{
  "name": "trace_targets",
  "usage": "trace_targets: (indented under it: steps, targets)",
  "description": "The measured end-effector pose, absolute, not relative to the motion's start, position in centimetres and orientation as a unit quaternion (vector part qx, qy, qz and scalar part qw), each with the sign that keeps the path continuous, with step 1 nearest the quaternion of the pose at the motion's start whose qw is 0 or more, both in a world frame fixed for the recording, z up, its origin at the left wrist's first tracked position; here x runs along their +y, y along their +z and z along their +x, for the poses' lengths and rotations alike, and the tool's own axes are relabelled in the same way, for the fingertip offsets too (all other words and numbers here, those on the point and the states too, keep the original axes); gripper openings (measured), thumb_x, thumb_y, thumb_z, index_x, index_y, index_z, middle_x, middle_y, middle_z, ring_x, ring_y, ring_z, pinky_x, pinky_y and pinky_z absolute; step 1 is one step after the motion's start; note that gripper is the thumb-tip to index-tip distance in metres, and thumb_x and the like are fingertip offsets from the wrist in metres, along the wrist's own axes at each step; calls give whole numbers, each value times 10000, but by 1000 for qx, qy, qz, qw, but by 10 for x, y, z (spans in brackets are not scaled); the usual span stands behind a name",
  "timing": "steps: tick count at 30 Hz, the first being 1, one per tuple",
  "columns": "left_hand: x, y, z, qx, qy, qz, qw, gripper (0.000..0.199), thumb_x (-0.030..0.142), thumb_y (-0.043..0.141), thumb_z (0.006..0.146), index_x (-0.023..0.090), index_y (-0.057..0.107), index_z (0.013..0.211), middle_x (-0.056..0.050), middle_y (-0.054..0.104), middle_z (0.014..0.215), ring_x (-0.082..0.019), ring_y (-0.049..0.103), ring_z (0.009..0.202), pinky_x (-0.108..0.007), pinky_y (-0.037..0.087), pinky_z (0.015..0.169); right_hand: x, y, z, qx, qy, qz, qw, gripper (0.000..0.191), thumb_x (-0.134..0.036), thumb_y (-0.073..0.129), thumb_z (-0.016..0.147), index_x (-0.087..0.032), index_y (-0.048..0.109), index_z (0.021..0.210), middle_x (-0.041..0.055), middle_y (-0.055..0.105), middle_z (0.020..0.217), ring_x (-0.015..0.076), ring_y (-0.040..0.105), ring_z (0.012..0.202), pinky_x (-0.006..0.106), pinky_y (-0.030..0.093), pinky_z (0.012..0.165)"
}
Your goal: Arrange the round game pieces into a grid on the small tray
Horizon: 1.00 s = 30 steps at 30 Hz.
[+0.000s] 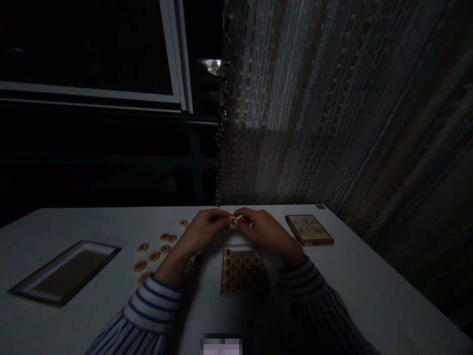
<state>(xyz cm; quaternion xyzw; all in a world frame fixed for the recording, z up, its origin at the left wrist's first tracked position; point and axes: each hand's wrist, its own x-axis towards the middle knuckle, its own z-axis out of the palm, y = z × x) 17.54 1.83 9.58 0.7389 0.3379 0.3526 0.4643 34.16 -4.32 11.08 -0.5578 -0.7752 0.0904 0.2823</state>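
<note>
Between my two hands, above the far side of the white table, is a round Chinese chess piece with a dark character facing me. My left hand pinches its left edge with thumb and fingers. On the opposite edge, my right hand grips it the same way. Just below my hands lies an open box with several pieces set in rows, the top row only partly filled. Loose pieces lie scattered left of my left forearm, some with red marks and some with dark ones; my forearm hides part of the group.
A shallow rectangular tray or lid lies at the left of the white table. On the right rests a flat printed box. Behind the table hang a string curtain and a white-framed window. The light is dim.
</note>
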Motion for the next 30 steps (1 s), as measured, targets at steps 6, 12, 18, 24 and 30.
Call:
trace_targets:
  steps: [6, 12, 18, 24, 30]
  targets:
    - [14, 99, 176, 349, 357, 736, 456, 193, 258, 559, 716, 141, 646, 843, -50, 683, 818, -161, 607, 780, -302, 458, 761, -51, 116, 339, -780, 62, -566, 260, 264, -310, 473, 834, -227, 551, 1073, 22, 649, 889, 145, 583, 819, 245, 394, 697]
    - [5, 102, 174, 339, 362, 732, 467, 175, 255, 576, 704, 149, 659, 816, -45, 691, 830, -170, 616, 798, -314, 467, 773, -62, 114, 333, -784, 7, -565, 257, 253, -325, 474, 839, -206, 558, 1046, 42, 624, 934, 156, 552, 871, 265, 375, 756]
    - [-10, 90, 173, 362, 402, 681, 493, 225, 286, 627, 667, 134, 680, 824, -61, 702, 841, -193, 619, 845, -335, 455, 823, -68, 104, 326, -793, -30, -557, 247, 274, -318, 463, 848, -184, 555, 1069, 56, 615, 1017, 168, 522, 955, 301, 335, 833]
    - [-20, 66, 177, 377, 459, 609, 525, 273, 310, 618, 681, 121, 676, 870, -81, 697, 908, -199, 620, 880, -339, 450, 848, -69, 93, 327, -804, -46, -541, 242, 295, -326, 478, 839, -182, 549, 1086, 67, 616, 1039, 181, 522, 959, 324, 318, 845]
    - [-31, 44, 178, 395, 486, 598, 500, 289, 334, 566, 731, 141, 654, 926, -71, 686, 947, -197, 611, 912, -348, 448, 866, -65, 85, 329, -812, -47, -542, 210, 289, -296, 520, 809, -175, 567, 1067, 63, 629, 993, 174, 531, 950, 318, 305, 859]
